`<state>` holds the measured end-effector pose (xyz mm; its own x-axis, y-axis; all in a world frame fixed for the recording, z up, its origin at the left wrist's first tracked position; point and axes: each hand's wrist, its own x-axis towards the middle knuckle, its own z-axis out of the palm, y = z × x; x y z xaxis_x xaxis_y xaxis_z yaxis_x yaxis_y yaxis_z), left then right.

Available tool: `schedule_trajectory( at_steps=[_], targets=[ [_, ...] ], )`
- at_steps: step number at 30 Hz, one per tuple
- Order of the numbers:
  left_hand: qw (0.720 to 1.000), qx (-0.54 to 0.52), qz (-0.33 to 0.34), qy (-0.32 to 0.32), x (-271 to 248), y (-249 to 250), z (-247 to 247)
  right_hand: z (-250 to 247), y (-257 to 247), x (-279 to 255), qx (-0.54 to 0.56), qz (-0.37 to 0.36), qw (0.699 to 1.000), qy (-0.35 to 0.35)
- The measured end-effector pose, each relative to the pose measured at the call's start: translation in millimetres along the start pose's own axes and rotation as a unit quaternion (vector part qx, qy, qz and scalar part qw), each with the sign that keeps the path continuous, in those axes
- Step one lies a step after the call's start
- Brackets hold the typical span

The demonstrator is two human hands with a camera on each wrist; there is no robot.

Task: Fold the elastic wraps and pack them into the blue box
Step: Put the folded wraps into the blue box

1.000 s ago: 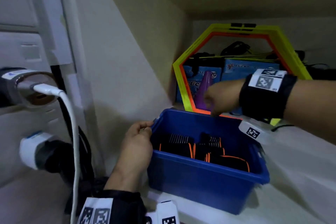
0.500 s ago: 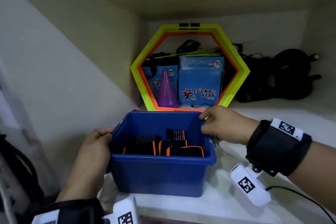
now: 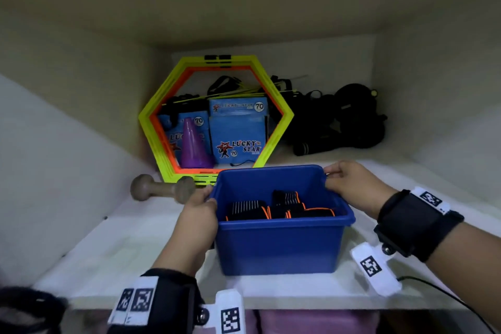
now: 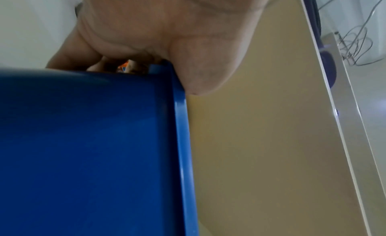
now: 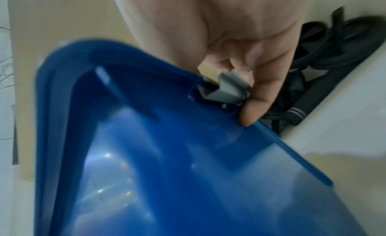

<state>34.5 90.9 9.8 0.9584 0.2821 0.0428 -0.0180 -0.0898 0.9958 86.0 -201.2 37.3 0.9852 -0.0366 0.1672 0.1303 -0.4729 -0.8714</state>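
Note:
The blue box (image 3: pixel 279 247) stands on a white shelf (image 3: pixel 113 257) inside a cupboard. Several folded black wraps with orange edging (image 3: pixel 282 207) lie inside it. My left hand (image 3: pixel 199 214) grips the box's left rim, thumb over the edge; the left wrist view shows that rim (image 4: pixel 181 140) under my palm (image 4: pixel 167 33). My right hand (image 3: pixel 349 184) grips the far right corner of the rim. In the right wrist view my fingers (image 5: pixel 256 97) curl over the box's edge (image 5: pixel 146 140) next to a grey clip (image 5: pixel 229 89).
A yellow and orange hexagon frame (image 3: pixel 217 116) stands behind the box, with a purple cone (image 3: pixel 193 144) and blue packets (image 3: pixel 238 135) inside it. A dumbbell (image 3: pixel 160 187) lies at the box's left. Black straps (image 3: pixel 341 122) fill the back right corner.
The box has come to the shelf's middle and faces me squarely. My right hand moved from the far rim to the right corner. The dumbbell has come into view.

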Motion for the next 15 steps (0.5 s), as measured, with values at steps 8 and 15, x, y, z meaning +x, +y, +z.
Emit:
schedule_trajectory(
  at_steps=[8,15],
  targets=[
    [0.998,0.045,-0.052,-0.016,-12.4,32.1,42.6,-42.0,28.7,17.9,0.032,-0.002,0.999,-0.005],
    [0.996,0.054,-0.067,-0.021,-6.6,37.6,60.3,-47.5,32.9,9.6,0.031,-0.025,0.999,0.013]
  ],
)
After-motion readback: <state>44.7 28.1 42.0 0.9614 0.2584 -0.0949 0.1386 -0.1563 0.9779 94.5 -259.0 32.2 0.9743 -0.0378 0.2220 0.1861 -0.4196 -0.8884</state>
